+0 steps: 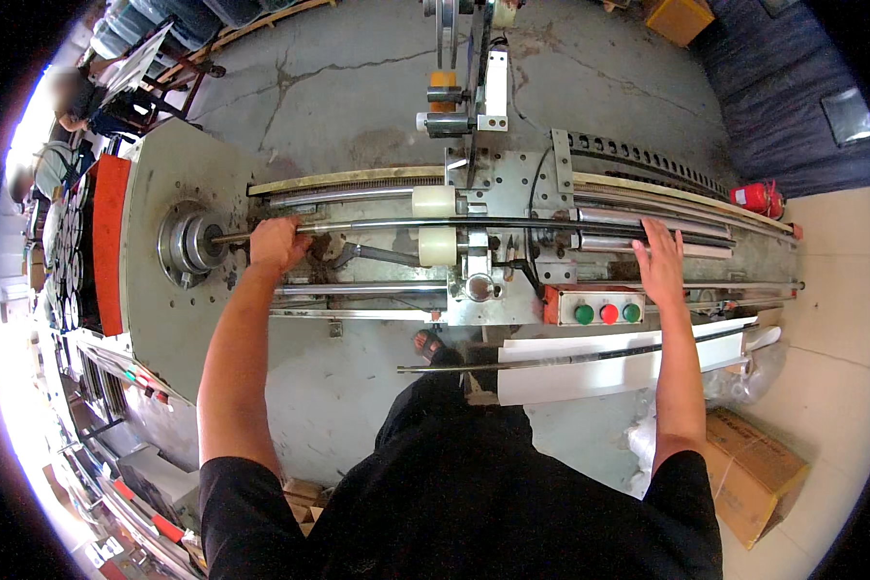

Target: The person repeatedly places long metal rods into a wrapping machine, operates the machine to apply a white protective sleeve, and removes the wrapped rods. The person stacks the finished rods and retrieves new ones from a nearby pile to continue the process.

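A long rod, bare metal at its left end and dark along the rest, lies across the machine with its left end at the round chuck. My left hand is closed round the rod close to the chuck. My right hand lies with its fingers stretched out over the rod and the silver rollers at the right. Cream rollers stand on both sides of the rod near the middle carriage. Whether my right fingertips press on the rod cannot be told.
A control box with green and red buttons sits on the near side. Nearer me, a second rod lies over a white sheet. An overhead arm hangs beyond the carriage. A cardboard box stands right; a person is far left.
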`<action>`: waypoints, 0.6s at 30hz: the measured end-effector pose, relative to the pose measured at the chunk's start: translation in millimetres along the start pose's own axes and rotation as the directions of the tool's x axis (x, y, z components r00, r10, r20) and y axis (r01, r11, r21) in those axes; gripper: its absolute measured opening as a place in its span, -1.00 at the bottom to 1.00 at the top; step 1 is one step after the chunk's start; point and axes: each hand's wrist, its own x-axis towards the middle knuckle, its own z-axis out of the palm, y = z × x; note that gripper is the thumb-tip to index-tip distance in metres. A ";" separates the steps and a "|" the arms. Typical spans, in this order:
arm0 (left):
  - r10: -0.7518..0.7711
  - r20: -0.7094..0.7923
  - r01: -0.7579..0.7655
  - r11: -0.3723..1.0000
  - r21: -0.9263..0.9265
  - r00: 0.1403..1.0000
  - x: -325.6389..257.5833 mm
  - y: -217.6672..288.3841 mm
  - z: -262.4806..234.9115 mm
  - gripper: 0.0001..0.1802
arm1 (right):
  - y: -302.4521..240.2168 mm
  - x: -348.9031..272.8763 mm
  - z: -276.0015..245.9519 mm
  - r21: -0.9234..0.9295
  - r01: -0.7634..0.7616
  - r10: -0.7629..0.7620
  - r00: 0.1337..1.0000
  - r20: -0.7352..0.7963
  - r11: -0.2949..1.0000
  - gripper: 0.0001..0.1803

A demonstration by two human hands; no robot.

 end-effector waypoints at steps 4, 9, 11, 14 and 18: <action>0.056 0.002 -0.056 0.995 -0.079 0.998 -2.3 0.4 -6.4 -0.63 | -0.3 -0.5 3.2 -0.027 -0.008 0.008 1.000 -0.007 1.000 -0.43; 0.170 -0.006 -0.169 0.980 -0.102 0.986 -3.0 59.0 -11.7 -0.67 | -16.8 1.9 3.2 -0.027 -0.003 0.003 1.000 -0.020 1.000 -0.44; 0.219 -0.042 -0.222 0.971 -0.091 0.975 3.1 74.9 1.2 -0.60 | -26.7 5.9 3.5 -0.029 0.004 -0.005 1.000 -0.020 1.000 -0.44; 0.268 -0.056 -0.273 0.955 -0.117 0.962 6.8 101.7 5.2 -0.60 | -47.4 6.6 4.0 -0.032 0.002 -0.002 1.000 -0.006 0.999 -0.44; 0.293 -0.085 -0.303 0.941 -0.150 0.952 5.8 138.6 -0.9 -0.64 | -80.2 9.6 11.3 0.010 0.042 -0.041 0.999 -0.031 0.999 -0.44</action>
